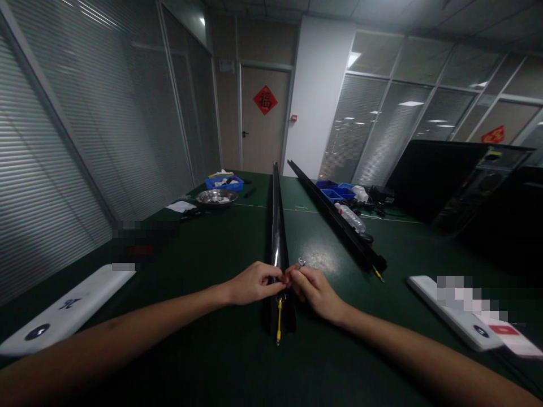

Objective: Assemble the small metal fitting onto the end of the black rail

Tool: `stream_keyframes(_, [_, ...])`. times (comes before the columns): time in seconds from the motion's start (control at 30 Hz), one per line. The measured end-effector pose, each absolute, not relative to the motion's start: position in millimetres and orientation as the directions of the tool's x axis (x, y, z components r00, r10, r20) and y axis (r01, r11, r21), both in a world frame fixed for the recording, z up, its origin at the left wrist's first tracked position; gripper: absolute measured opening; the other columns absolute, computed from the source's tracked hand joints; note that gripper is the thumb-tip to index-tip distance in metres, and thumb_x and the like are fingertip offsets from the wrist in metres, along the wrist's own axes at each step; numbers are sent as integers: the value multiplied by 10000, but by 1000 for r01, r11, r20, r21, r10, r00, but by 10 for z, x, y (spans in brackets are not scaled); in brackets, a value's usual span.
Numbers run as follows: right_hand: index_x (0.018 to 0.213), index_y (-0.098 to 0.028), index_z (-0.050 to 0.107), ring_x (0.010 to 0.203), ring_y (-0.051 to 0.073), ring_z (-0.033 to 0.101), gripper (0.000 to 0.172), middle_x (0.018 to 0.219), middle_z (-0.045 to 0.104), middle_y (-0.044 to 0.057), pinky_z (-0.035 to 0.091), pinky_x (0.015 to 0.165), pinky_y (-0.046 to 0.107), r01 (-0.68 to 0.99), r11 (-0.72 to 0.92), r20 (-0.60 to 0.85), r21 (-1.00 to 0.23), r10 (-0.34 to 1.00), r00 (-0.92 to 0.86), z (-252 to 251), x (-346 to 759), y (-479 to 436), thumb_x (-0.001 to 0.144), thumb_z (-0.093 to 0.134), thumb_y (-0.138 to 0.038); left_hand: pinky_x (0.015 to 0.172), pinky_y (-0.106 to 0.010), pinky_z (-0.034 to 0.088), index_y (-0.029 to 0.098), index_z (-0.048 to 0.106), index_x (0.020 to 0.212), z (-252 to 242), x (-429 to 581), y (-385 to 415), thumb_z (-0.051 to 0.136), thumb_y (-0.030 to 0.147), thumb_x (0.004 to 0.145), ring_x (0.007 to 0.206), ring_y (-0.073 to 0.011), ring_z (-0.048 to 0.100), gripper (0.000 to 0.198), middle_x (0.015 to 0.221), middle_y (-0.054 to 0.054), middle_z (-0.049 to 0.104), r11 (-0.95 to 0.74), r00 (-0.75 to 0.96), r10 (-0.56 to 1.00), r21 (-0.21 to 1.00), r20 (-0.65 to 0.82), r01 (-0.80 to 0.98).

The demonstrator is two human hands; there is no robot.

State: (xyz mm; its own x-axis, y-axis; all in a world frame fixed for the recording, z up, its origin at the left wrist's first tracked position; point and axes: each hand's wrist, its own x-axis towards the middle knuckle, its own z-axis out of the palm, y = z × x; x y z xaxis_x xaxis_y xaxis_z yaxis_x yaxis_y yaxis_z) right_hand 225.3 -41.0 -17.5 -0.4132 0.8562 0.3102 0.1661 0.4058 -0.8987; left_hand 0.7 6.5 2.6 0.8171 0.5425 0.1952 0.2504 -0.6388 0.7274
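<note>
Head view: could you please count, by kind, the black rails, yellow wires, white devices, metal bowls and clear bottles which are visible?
Black rails: 2
Yellow wires: 2
White devices: 2
Metal bowl: 1
Clear bottle: 1
Total: 8

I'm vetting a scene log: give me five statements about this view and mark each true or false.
1. The left hand and right hand are together near the left rail's near end. True.
2. The metal bowl is right of both rails. False: the bowl is left of them.
3. A metal tool sticks out from the right hand. True.
4. The bottle stands upright. False: the bottle lies on its side.
5. The right rail is white. False: it is black.
</note>
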Motion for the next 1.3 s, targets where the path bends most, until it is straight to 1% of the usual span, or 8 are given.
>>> stream_keyframes(0.33, [927,-166,640,553,114,469,516,664,488,-35,388,543,248,144,382,295,-913,860,-416,-183,2253,-408,1055,451,-628,549,-187,316,125,715,973,14,9,66,593,347,1004,603,-97,434,255,788,0,597,-637,814,547,728,196,253])
stream_keyframes(0.57, [879,-178,620,565,123,469,547,621,478,-43,401,570,253,226,417,304,-880,861,-407,-174,2264,-419,1061,407,-648,534,-189,304,119,711,970,8,6,64,589,364,1003,579,-92,417,276,738,12,556,-625,802,570,728,178,282])
stream_keyframes(0.73, [832,-184,597,574,124,476,561,626,487,-37,406,577,255,230,432,314,-872,854,-414,-171,2265,-430,1062,393,-653,530,-195,301,123,708,962,1,5,68,585,373,1001,571,-92,413,282,732,14,558,-615,802,573,735,170,284])
stream_keyframes(1.1, [835,-174,617,566,121,491,537,607,497,-39,411,583,252,245,448,335,-860,857,-392,-181,2261,-430,1080,408,-604,531,-185,308,125,702,958,41,11,53,587,356,1001,575,-90,423,262,740,12,563,-610,806,568,742,164,279])
stream_keyframes(1.2, [852,-171,626,556,117,484,525,613,491,-42,406,566,248,224,425,318,-877,863,-392,-192,2263,-423,1075,427,-603,542,-184,317,123,702,960,44,5,53,585,342,1003,585,-90,435,252,753,13,563,-626,811,558,731,177,271])
stream_keyframes(1.3, [890,-165,635,559,112,504,495,645,509,-38,414,562,243,197,407,301,-892,860,-412,-212,2269,-415,1072,454,-588,555,-185,329,122,697,946,20,2,66,587,339,1007,608,-95,457,251,779,6,577,-648,816,544,715,197,260])
